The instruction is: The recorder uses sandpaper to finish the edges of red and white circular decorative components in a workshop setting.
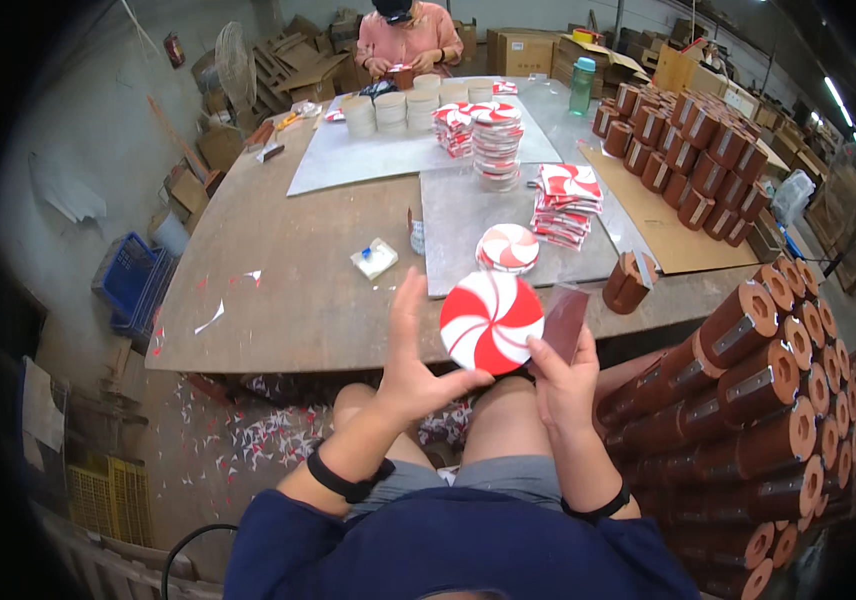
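In front of my lap, a round red-and-white swirl disc (493, 322) is held upright, its patterned face toward me. My right hand (563, 385) grips it at the lower right edge with the thumb, and also has a dark brown, glossy flat rectangular piece (564, 322). Beside the disc's left edge, my left hand (410, 370) is open, fingers stretched upward. Its thumb reaches the disc's lower edge; whether it presses there I cannot tell. Just beyond on the table lie a small pile of pale swirl discs (508, 247) and a stack of square red-and-white swirl sheets (568, 200).
Brown cylinders (753, 375) are piled high at my right, and more (708, 150) stand on cardboard. One brown cylinder (630, 282) is at the table's (278, 260) right edge. Across it, a person in pink (408, 45) works behind stacked pale discs (423, 110). A green bottle (582, 85) stands nearby.
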Motion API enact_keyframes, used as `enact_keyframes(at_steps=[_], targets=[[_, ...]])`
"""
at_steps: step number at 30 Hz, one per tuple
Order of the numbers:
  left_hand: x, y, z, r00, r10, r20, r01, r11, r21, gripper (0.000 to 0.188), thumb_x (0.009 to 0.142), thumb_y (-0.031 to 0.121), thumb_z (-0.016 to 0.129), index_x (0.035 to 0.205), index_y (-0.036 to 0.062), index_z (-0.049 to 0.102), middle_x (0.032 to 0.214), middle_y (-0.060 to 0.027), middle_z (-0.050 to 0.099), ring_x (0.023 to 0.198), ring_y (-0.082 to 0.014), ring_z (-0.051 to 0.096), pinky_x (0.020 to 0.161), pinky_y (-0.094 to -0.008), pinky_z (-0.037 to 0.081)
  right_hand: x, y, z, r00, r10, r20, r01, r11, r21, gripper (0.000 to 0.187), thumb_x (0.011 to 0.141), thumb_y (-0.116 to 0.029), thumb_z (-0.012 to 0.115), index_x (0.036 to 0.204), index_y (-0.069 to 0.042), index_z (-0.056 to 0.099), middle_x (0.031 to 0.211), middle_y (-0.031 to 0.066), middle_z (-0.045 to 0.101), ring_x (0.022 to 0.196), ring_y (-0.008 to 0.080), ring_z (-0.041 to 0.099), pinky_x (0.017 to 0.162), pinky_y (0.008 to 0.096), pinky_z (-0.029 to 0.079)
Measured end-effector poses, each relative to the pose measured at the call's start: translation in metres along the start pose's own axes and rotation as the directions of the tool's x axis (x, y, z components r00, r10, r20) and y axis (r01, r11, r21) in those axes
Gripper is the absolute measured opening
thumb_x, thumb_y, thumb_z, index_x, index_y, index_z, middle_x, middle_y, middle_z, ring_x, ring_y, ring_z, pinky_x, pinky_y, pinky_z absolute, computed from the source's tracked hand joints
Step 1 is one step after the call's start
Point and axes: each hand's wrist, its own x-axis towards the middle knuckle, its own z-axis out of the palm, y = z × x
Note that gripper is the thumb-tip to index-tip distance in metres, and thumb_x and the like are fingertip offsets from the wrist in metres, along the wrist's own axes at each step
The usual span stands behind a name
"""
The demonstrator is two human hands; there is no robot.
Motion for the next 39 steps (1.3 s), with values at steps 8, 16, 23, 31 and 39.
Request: enact_keyframes(at_steps=[8,16,23,31,39], targets=[[-0.051,0.024,0.013,0.851,-0.486,0.198,0.311,0.162,-0.937,0.046,0.085,0.013,0.054,0.125,0.0029,0.034,0.12,-0.0106,0.048,0.111,-0.0241,0.048,0.091,-0.0385,0.043,-0.056,0.011,0.028,0.977,0.044,0.207,0.0,0.978,-0.208,0.05,0.08,0.001,0.058,0.125,0.0,0.037,0.105,0.0064,0.052,0.087,0.0097,0.052,0.072,0.0222,0.045],[-0.066,0.022,-0.021,0.669,-0.601,0.438,0.261,-0.362,-0.895,0.032,0.086,0.007,0.048,0.117,-0.0003,0.044,0.105,-0.0125,0.059,0.089,-0.0196,0.062,0.066,-0.0291,0.057,-0.05,0.001,-0.001,0.778,-0.326,0.536,0.626,0.469,-0.623,0.033,0.08,0.001,0.054,0.113,0.0,0.054,0.103,0.0136,0.046,0.093,0.0225,0.049,0.083,0.0282,0.038],[-0.079,0.026,-0.024,0.695,-0.573,0.434,0.271,-0.35,-0.897,0.036,0.085,0.006,0.05,0.119,0.0018,0.041,0.112,-0.0137,0.055,0.1,-0.0226,0.057,0.076,-0.0322,0.055,-0.063,-0.013,0.036,0.58,-0.321,0.749,0.809,0.33,-0.486,0.043,0.067,0.004,0.061,0.107,-0.011,0.062,0.099,0.0162,0.048,0.085,0.0267,0.054,0.073,0.0312,0.045],[-0.087,0.019,-0.029,0.697,-0.553,0.457,0.271,-0.388,-0.881,0.033,0.086,0.005,0.048,0.117,-0.0006,0.042,0.109,-0.014,0.056,0.095,-0.0223,0.059,0.074,-0.031,0.055,-0.059,0.021,-0.012,0.758,-0.316,0.57,0.651,0.401,-0.644,0.032,0.079,0.007,0.051,0.11,0.0,0.055,0.1,0.0161,0.047,0.091,0.0269,0.052,0.08,0.0296,0.042],[-0.091,0.011,-0.025,0.676,-0.561,0.478,0.293,-0.391,-0.872,0.031,0.085,0.005,0.05,0.115,-0.0001,0.044,0.11,-0.013,0.056,0.096,-0.0212,0.059,0.073,-0.0298,0.056,-0.059,0.023,-0.017,0.692,-0.236,0.682,0.722,0.202,-0.662,0.05,0.064,0.01,0.055,0.11,-0.01,0.059,0.097,0.0155,0.048,0.081,0.0308,0.056,0.07,0.0343,0.047]])
